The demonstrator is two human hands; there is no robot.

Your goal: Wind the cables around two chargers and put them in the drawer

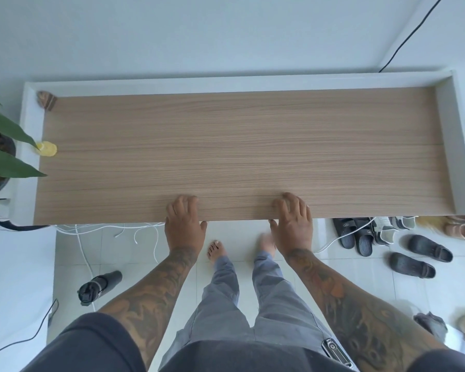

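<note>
- Head view, looking straight down: a long wood-grain desk with a raised white rim fills the middle of the frame.
- The left hand lies at the desk's near edge, centre of the frame, fingers spread flat on the wood and thumb hooked below the edge; its grip pinches nothing.
- The right hand lies just to the right of it in the same pose, fingers spread on top, thumb under the edge, nothing held.
- No charger or open drawer can be made out; loose white cables trail on the tiled floor under the desk edge, left of the hands.
- A small yellow object rests on the desk at its left end, beside green plant leaves at the left edge of the frame.
- A dark bottle lies on its side on the floor, lower left.
- Dark sandals and other shoes sit on the floor at the right.
- Bare feet and grey trousers show between the forearms.
</note>
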